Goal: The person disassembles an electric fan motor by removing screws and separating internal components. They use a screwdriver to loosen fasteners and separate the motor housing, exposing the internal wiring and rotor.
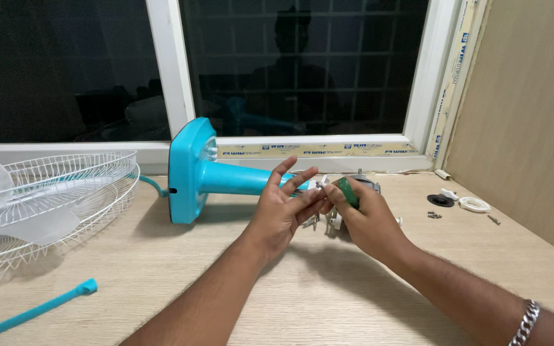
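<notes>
A turquoise fan stand lies on its side on the wooden table, base toward the left. My left hand hovers over its neck with fingers spread, fingertips touching small metal and white parts near the fan's motor end. My right hand is closed around a small green-handled tool, its tip meeting my left fingers. A metal bracelet circles my right wrist.
White wire fan grilles with blades rest at the left. A turquoise cable crosses the front left. A black washer, a white ring and loose screws lie at the right, near a brown wall. A dark window is behind.
</notes>
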